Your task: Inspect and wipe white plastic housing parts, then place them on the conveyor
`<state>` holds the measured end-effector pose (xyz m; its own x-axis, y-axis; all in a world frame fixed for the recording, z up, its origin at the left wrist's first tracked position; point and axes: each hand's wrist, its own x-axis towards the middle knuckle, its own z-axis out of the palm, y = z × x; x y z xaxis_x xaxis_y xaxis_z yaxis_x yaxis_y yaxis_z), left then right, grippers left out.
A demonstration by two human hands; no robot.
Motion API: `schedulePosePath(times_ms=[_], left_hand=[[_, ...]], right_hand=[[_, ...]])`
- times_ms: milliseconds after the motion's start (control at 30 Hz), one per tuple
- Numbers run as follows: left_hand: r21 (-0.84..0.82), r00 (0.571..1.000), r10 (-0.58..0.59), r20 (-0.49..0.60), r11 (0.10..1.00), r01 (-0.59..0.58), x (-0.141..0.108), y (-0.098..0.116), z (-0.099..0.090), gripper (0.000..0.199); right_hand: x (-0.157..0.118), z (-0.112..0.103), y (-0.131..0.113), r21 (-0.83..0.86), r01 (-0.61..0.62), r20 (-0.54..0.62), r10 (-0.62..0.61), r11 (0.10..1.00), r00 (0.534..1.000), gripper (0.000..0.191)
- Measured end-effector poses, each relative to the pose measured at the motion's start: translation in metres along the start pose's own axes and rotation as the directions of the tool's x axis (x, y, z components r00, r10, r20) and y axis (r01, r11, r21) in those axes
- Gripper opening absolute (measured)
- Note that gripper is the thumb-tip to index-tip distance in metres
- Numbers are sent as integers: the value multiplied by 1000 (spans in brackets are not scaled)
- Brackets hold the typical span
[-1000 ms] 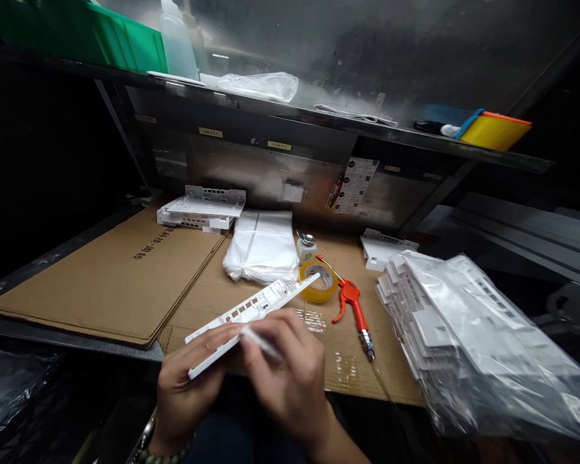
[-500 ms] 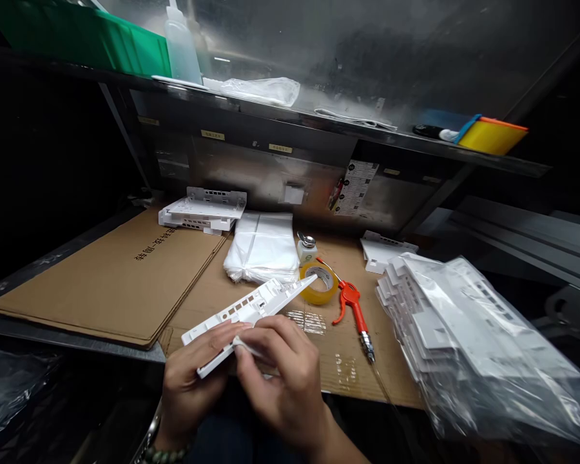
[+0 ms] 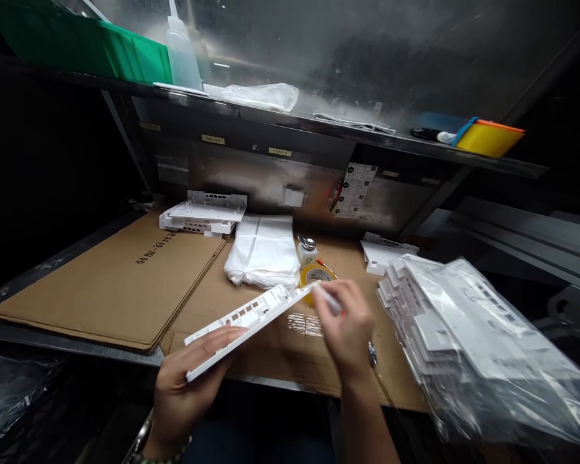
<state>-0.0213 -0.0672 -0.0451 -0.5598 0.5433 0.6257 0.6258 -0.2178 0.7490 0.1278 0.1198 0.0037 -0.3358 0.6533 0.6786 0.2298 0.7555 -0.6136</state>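
Note:
A long white plastic part (image 3: 251, 322) with small square openings is held tilted over the table's front edge. My left hand (image 3: 188, 380) is closed round its near left end. My right hand (image 3: 345, 322) is at its far right end, thumb and fingers pinching a small white piece (image 3: 329, 301), perhaps cloth, against the tip. Behind my right hand lies a roll of yellow tape (image 3: 314, 274), partly covered. The red air gun is mostly hidden by that hand; its metal fitting (image 3: 372, 354) shows to the right.
Flat cardboard (image 3: 101, 283) lies left. White bags (image 3: 263, 248), a small dispenser bottle (image 3: 307, 250) and white parts (image 3: 207, 209) stand at the back. Bagged white parts (image 3: 464, 328) are stacked right. A shelf (image 3: 309, 122) crosses above, with a green bin (image 3: 87, 48) and squeeze bottle (image 3: 182, 55).
My right hand has moved right and away from me, from the part's near end to its far tip. My left hand still holds the part, which has shifted slightly.

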Motion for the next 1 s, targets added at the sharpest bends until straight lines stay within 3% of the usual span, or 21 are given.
schedulePosePath(times_ms=[100, 167, 233, 300, 367, 433, 467, 533, 600, 633, 667, 733, 767, 800, 833, 900, 933, 1000], left_hand=[[-121, 972, -220, -79, 970, 210, 0, 4, -1, 29], [-171, 940, -326, -103, 937, 306, 1, 5, -2, 26], [-181, 931, -351, -95, 926, 331, 2, 4, -3, 27], [-159, 946, -323, -35, 936, 314, 5, 1, -6, 24], [-136, 965, -256, 61, 955, 262, 9, -2, -9, 23], [-134, 974, -148, 173, 976, 172, 14, -6, -11, 25], [-130, 975, -90, 204, 984, 118, 17, -7, -11, 25], [-97, 986, -66, 152, 992, 81, 21, -9, -8, 29], [-201, 977, -211, -13, 958, 205, 26, -7, -2, 57], [-353, 934, -353, -60, 882, 311, 29, -5, 2, 75], [-541, 864, -504, -21, 732, 414, 33, -2, 5, 91], [-789, 686, -679, 260, 260, 557, 43, 7, 10, 101], [-807, 587, -710, 390, 43, 588, 50, 12, 11, 95], [-795, 490, -733, 472, -113, 596, 56, 16, 11, 83], [-786, 412, -760, 503, -203, 584, 62, 20, 11, 70], [-802, 328, -819, 471, -243, 545, 71, 27, 10, 58], [-811, 314, -835, 451, -237, 534, 74, 29, 10, 59], [-827, 338, -841, 422, -205, 524, 76, 34, 13, 63]], right_hand=[[16, -25, 22, -53, -137, -233, 121, 989, 965, 14], [15, -37, 17, 15, -202, -271, 198, 979, 942, 18], [6, -41, 1, 144, -257, -171, 279, 956, 945, 21], [-3, -37, -15, 299, -313, 60, 310, 901, 949, 24], [-9, -29, -26, 371, -360, 332, 240, 856, 912, 24], [-12, -21, -28, 360, -368, 502, 155, 857, 851, 21], [-13, -18, -26, 362, -367, 529, 135, 857, 838, 20], [-17, -13, -21, 423, -350, 439, 149, 836, 886, 18], [-24, -8, -17, 500, -307, 254, 201, 810, 946, 17], [-29, -6, -16, 516, -277, 169, 221, 811, 961, 16], [-35, -4, -16, 520, -251, 107, 229, 816, 968, 15], [-47, 0, -17, 516, -227, 86, 214, 826, 973, 15], [-53, 1, -17, 513, -228, 111, 200, 827, 974, 16], [-58, 1, -17, 510, -245, 157, 190, 825, 969, 17], [-61, 1, -17, 507, -276, 222, 186, 816, 957, 16], [-64, -1, -18, 499, -355, 359, 184, 791, 915, 15], [-63, -3, -20, 489, -367, 402, 168, 791, 900, 14], [-59, -3, -30, 464, -272, 397, 76, 843, 915, 13]])
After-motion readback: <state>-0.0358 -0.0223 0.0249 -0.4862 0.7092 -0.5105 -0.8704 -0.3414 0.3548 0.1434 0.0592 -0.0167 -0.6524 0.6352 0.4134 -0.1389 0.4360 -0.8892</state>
